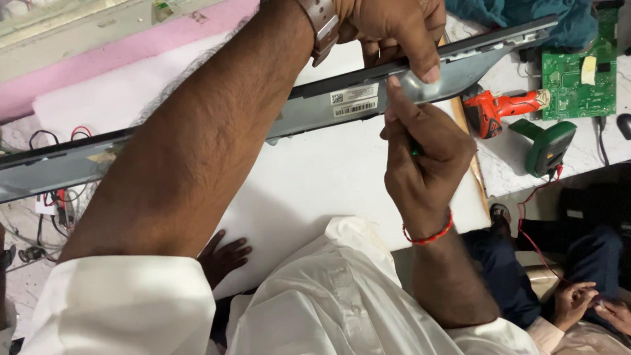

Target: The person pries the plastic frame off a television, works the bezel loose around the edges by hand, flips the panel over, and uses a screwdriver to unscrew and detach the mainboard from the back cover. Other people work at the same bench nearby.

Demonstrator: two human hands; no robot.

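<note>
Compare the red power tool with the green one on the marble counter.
The red cordless screwdriver is slimmer and lies flat, its pale tip pointing toward the green circuit board. The green tool is bulkier and darker, sits closer to the counter edge, and has a red wire beside it. Both lie unheld on the counter, to the right of the long grey panel.

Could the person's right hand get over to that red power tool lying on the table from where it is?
Probably yes. The right hand is beside the long grey panel, and the red power tool lies just past it on the marble table, with nothing between.

One panel (pixel 315 108), two power drivers (pixel 499 108)
</note>
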